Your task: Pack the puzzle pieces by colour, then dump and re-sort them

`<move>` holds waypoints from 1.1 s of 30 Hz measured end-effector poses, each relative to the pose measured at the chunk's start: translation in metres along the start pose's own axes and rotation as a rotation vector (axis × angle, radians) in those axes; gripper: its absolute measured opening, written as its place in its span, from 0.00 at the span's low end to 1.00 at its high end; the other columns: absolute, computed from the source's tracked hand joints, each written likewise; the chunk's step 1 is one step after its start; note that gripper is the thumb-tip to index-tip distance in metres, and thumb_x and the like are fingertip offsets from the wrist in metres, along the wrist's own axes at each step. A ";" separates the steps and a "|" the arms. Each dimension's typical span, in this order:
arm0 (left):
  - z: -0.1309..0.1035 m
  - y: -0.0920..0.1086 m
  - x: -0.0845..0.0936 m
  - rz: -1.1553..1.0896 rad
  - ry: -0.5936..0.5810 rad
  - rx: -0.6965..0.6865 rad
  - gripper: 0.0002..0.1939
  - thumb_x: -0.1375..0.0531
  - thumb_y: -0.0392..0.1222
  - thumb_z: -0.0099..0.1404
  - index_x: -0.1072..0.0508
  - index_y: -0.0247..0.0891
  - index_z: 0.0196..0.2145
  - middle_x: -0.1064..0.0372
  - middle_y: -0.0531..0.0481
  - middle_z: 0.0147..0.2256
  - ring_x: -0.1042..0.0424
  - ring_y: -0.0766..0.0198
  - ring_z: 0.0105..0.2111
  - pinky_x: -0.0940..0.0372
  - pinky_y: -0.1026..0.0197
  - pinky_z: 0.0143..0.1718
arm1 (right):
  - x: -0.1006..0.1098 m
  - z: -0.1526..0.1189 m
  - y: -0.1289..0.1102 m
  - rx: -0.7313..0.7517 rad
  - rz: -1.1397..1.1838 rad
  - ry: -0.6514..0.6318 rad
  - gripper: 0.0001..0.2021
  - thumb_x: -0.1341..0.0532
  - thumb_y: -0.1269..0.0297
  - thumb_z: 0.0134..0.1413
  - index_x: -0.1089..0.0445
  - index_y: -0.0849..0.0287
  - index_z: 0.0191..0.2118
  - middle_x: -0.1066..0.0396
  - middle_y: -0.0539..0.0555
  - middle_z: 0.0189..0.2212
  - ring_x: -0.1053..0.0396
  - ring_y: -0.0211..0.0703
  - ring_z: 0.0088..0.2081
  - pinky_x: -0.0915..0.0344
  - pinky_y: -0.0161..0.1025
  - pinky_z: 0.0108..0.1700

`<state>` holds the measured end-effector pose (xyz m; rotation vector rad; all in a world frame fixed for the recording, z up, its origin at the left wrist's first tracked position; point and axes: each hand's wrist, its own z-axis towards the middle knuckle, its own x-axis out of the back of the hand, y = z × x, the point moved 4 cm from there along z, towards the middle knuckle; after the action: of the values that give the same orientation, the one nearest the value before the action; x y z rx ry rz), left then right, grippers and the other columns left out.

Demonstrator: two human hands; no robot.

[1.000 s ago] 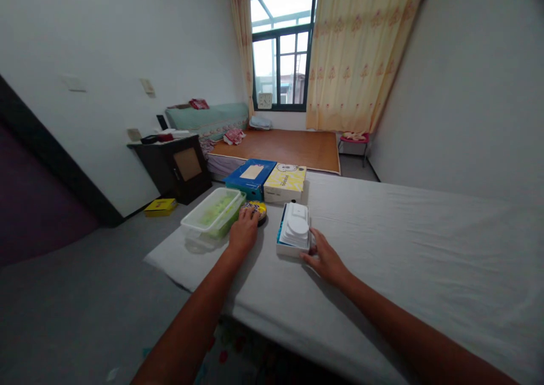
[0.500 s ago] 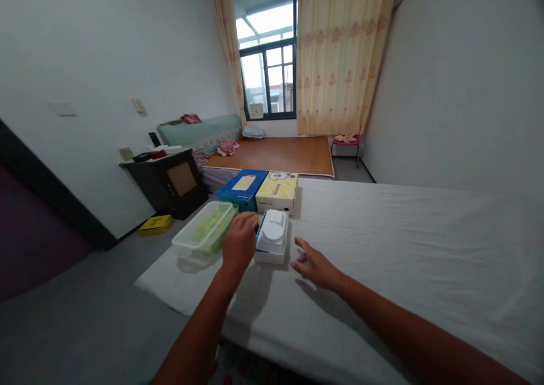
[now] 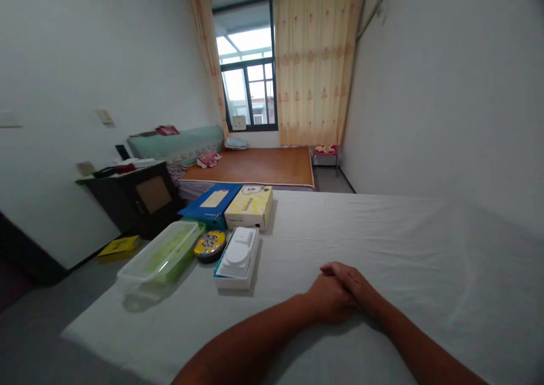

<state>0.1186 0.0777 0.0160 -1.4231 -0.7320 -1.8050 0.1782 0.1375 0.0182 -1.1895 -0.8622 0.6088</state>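
My left hand (image 3: 329, 301) and my right hand (image 3: 357, 283) are clasped together low over the white sheet. The right lies partly across the left, and the left's fingers are mostly tucked out of sight. Both look closed, with no object showing in them. To their left is an open white box (image 3: 233, 283) holding a white device (image 3: 237, 255) with a round part. Beside it sits a round tin (image 3: 211, 244) with a yellow lid and dark side. Further left stands a clear plastic container (image 3: 159, 255) with green showing inside.
Behind the white box, a blue box (image 3: 211, 204) and a yellow-and-white box (image 3: 250, 206) stand side by side. The white-sheeted surface (image 3: 361, 226) stretches right toward the wall. On the floor at left are a yellow box (image 3: 119, 248) and a dark cabinet (image 3: 136, 198).
My left hand has left the tin beside the white box and moved right to meet my right hand, and they are now clasped. The view has turned slightly right.
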 end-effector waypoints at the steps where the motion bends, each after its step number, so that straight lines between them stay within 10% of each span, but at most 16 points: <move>1: -0.002 -0.001 -0.005 -0.004 0.015 0.005 0.14 0.42 0.37 0.61 0.21 0.36 0.44 0.24 0.43 0.47 0.27 0.53 0.47 0.32 0.55 0.45 | -0.001 -0.001 -0.001 0.023 -0.039 -0.016 0.28 0.50 0.40 0.60 0.25 0.60 0.44 0.24 0.61 0.44 0.30 0.55 0.49 0.39 0.54 0.57; 33: -0.014 -0.016 -0.030 -0.231 0.063 0.068 0.11 0.41 0.39 0.58 0.21 0.40 0.37 0.21 0.52 0.35 0.25 0.61 0.38 0.35 0.61 0.39 | -0.008 0.004 -0.008 -0.004 -0.075 -0.041 0.25 0.53 0.46 0.65 0.24 0.58 0.39 0.24 0.56 0.37 0.29 0.49 0.42 0.36 0.44 0.50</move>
<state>0.1014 0.0816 -0.0165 -1.2740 -0.9479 -1.9693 0.1700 0.1311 0.0241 -1.1462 -0.9387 0.5717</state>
